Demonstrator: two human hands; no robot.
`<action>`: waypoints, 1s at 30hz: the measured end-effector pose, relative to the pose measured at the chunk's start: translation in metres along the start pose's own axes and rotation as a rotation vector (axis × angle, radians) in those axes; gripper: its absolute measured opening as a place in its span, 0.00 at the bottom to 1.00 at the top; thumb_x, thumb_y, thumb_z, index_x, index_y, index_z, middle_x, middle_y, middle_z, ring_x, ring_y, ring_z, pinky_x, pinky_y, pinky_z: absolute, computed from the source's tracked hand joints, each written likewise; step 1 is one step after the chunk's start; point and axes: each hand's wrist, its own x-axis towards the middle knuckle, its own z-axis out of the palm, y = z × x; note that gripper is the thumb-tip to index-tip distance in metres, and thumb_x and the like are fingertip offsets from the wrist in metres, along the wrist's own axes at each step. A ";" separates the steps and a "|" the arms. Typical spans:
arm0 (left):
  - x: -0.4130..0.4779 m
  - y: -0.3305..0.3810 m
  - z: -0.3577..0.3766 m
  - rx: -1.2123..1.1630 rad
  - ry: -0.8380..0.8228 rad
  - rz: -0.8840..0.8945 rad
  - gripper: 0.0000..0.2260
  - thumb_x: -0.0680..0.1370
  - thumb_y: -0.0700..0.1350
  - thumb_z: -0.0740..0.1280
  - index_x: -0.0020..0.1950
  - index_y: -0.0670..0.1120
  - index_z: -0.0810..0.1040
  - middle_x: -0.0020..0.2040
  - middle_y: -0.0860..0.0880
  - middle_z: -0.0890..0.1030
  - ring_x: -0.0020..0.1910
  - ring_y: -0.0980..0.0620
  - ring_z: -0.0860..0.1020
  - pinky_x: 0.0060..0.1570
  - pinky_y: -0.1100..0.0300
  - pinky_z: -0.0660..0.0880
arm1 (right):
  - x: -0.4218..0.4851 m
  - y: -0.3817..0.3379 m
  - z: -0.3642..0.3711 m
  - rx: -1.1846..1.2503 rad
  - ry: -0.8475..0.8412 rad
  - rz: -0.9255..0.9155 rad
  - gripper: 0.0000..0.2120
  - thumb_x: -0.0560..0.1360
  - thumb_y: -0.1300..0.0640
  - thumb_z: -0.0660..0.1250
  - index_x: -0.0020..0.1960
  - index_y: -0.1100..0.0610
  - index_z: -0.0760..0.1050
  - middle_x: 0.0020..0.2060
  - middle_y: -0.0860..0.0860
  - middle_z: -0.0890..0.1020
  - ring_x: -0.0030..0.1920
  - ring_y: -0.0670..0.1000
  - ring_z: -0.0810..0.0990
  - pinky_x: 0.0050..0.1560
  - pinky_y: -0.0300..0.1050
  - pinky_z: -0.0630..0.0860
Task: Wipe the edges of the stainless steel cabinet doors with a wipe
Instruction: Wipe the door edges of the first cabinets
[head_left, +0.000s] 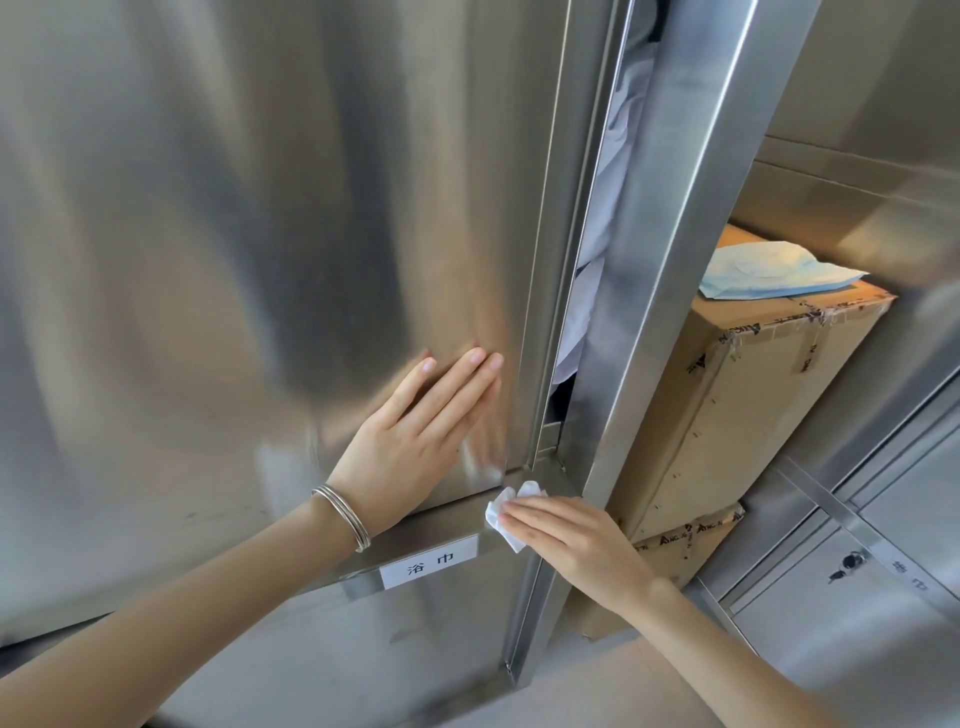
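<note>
Right hand (576, 540) presses a crumpled white wipe (503, 514) under straight fingers; left hand (415, 441) lies flat on the steel door (208, 260).

Found left forearm (197, 608) stretched from lower-left corner up toward frame centre, bare, wrist straight. Found left hand (415, 431) just left of centre, laid flat, palm away from camera, fingers (457, 384) straight and close together, little finger slightly apart, pointing up-right. Found right forearm (737, 654) stretched from lower-right corner up-left, bare too. Found right hand (576, 540) below and right of the left one, lower centre of frame, palm down, back toward camera, fingers straight, together, tips pointing left. Noted hands near each other, not touching.
</note>
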 end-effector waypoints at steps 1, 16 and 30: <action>0.001 0.001 0.001 0.001 0.007 -0.003 0.30 0.79 0.46 0.53 0.79 0.37 0.51 0.80 0.40 0.46 0.78 0.43 0.47 0.77 0.44 0.41 | -0.003 -0.001 -0.001 -0.011 0.040 0.014 0.20 0.67 0.69 0.75 0.58 0.60 0.80 0.55 0.50 0.83 0.56 0.48 0.81 0.52 0.41 0.79; 0.028 0.017 -0.001 0.026 0.009 -0.003 0.31 0.79 0.50 0.52 0.79 0.38 0.50 0.80 0.44 0.49 0.78 0.46 0.48 0.76 0.43 0.40 | 0.001 -0.010 -0.027 -0.029 0.337 0.217 0.09 0.77 0.65 0.66 0.55 0.62 0.81 0.49 0.50 0.84 0.47 0.50 0.83 0.43 0.44 0.79; 0.036 0.021 -0.022 -0.199 -0.032 -0.097 0.27 0.77 0.40 0.62 0.76 0.40 0.63 0.78 0.45 0.60 0.77 0.46 0.58 0.77 0.45 0.50 | -0.003 -0.025 -0.056 0.040 0.217 0.445 0.10 0.72 0.65 0.66 0.53 0.61 0.81 0.39 0.48 0.83 0.33 0.49 0.78 0.34 0.39 0.74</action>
